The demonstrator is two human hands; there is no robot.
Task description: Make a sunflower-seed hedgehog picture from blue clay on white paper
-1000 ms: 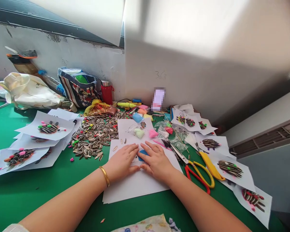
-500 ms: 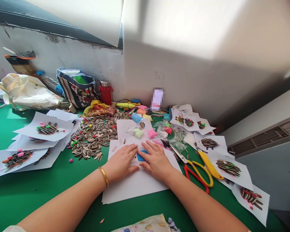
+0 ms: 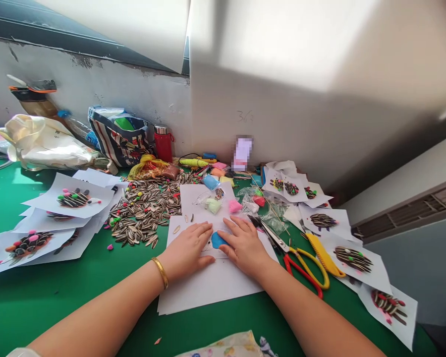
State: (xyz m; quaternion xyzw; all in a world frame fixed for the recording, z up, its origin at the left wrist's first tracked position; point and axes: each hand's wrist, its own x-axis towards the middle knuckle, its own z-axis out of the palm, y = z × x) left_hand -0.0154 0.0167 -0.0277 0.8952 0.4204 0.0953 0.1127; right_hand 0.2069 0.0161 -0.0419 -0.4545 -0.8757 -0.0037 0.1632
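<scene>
The left hand [image 3: 186, 250] is lying flat on the white paper [image 3: 204, 292], palm down and holding nothing, probably steadying the sheet. The right hand [image 3: 247, 248] is spreading open, its fingers touching the edge of the blue clay [image 3: 218, 240] without grasping it. The clay is sitting flat on the paper between the hands, likely so that both can reach it; how firmly they are pressing, I cannot tell.

Beyond the fingertips, the green clay [image 3: 212, 205] and pink clay [image 3: 235, 206] are resting near the paper's far end, seemingly within easy reach. The seeds [image 3: 144, 213] are spreading in a loose heap to the left, perhaps for easy picking. The scissors [image 3: 277, 237] are lying to the right, handles pointing towards the person, which would suit a quick pick-up. Seed pictures [image 3: 74, 198] are overlapping at both sides of the green desk [image 3: 89, 292], apparently leaving the middle for working. The red bottle [image 3: 163, 145] is standing against the wall [image 3: 215, 124], out of the way.

On the wall, faint handwritten marks [image 3: 245, 116] are showing, perhaps "363", the last figure being unclear. The pale bag [image 3: 50, 144] is carrying small print too tiny to read, and no brand is showing legibly.
</scene>
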